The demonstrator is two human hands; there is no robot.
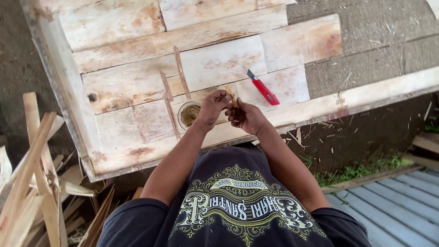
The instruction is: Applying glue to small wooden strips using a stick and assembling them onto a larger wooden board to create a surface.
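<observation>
Dark cloth of the person's shirt (238, 206) fills the nearest part of the view, with both bare forearms reaching away from it toward the edge of a workbench. Both hands meet just past that edge: the left hand (211, 110) has its fingers curled together and pinched on a thin wooden strip (231, 97), and the right hand (244, 116) is closed against the same strip from below, so the piece stands between the two grips, tilted and only partly visible above the knuckles. Touching the left hand's far side is a small round pot (189, 114) holding something brownish-green, perhaps a paste or glue; what it is cannot be told. Beyond the hands lies a board surface (132, 82) made of pale, worn planks, and two more narrow strips (182, 73) rest on it, apart from each other and running away from the person. A red utility knife (264, 89) lies just beyond the right hand, blade out, untouched. As a judgement, the work looks to be mid-way: some strips are already cut and laid on the planks, one is in hand near the pot, and the knife is set aside. To the left, below the bench, a heap of wood offcuts (32, 183) leans loosely; to the right, rough dark ground (366, 41) and some grass show.
</observation>
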